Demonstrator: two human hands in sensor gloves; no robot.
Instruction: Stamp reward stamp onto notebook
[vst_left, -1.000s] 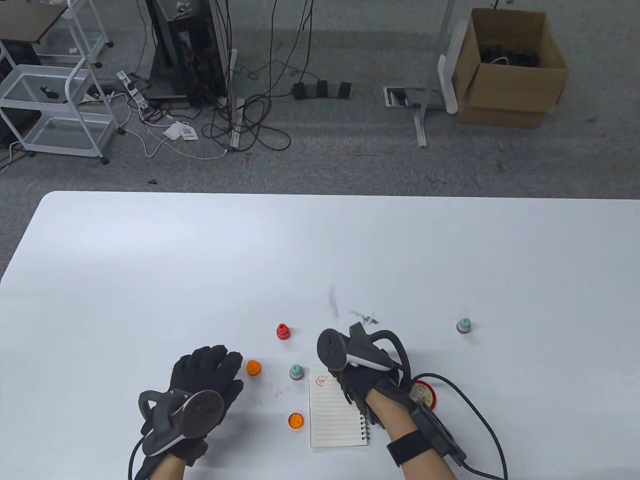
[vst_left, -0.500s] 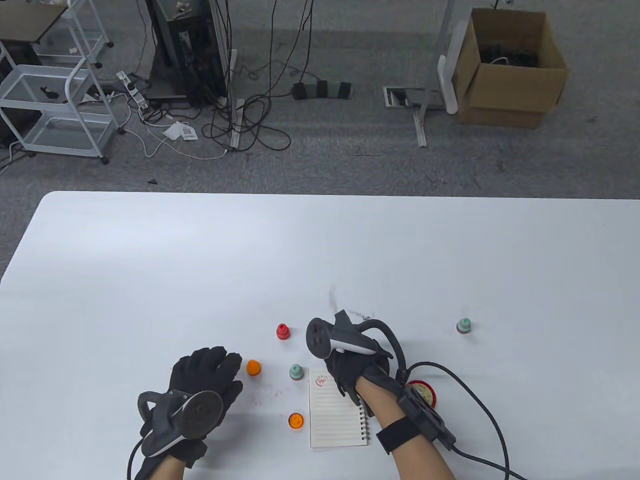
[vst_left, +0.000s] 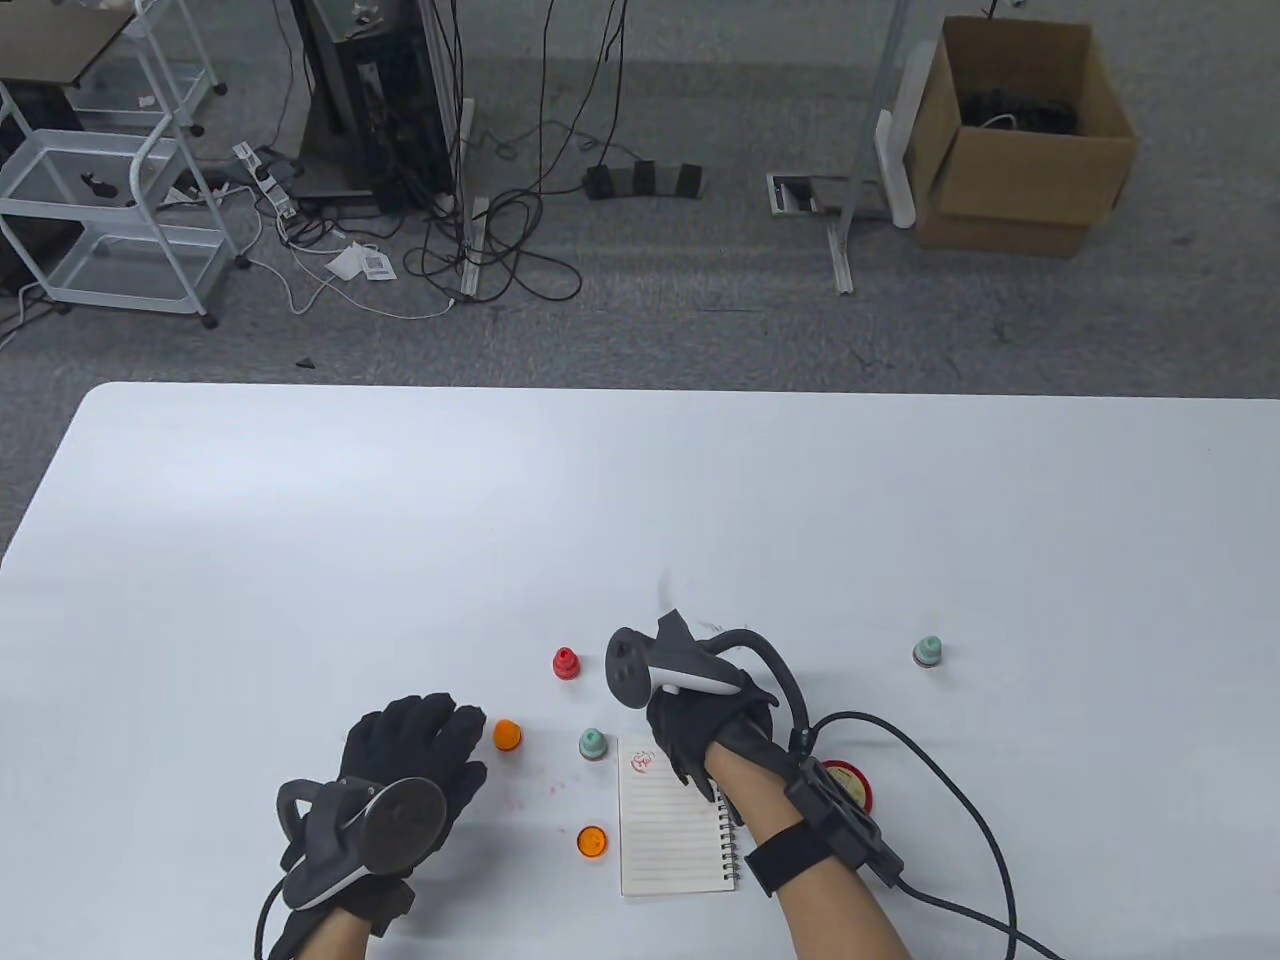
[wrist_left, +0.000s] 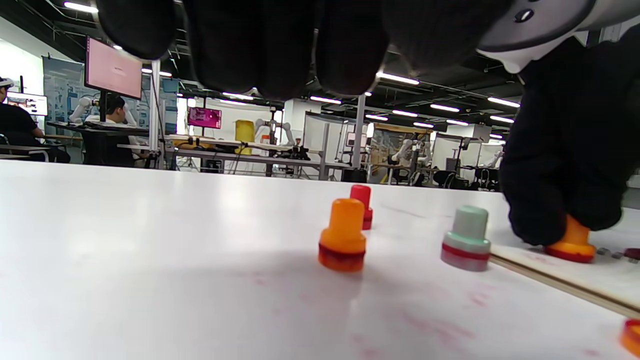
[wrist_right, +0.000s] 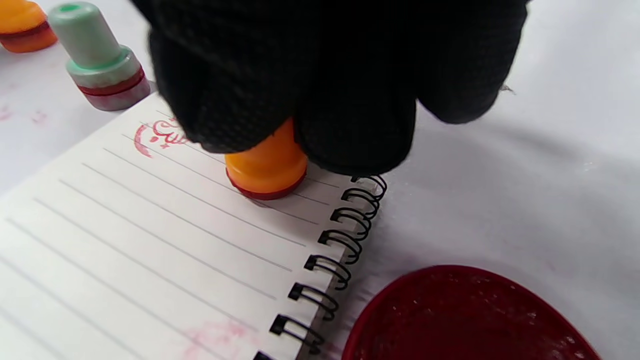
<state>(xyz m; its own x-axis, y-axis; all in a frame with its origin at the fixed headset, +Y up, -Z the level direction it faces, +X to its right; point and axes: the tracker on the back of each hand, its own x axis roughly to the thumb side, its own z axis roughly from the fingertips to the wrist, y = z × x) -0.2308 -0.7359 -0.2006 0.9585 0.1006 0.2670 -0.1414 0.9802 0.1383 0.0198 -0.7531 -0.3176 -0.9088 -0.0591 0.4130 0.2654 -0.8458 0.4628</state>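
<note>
Pressing orange stamp (wrist_right: 267, 167) onto notebook (wrist_right: 150, 235); right hand (vst_left: 705, 735) fingers pinching it. One print (wrist_right: 157, 135) done. Left hand (vst_left: 415, 745) resting flat, holding nothing.

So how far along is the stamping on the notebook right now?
Done: one red print already sits at the top of the white lined spiral notebook. In hand: the right hand grips an orange stamp, its base down on the page beside that print. Left: lifting it to reveal the mark. The left hand rests idle on the table.
</note>
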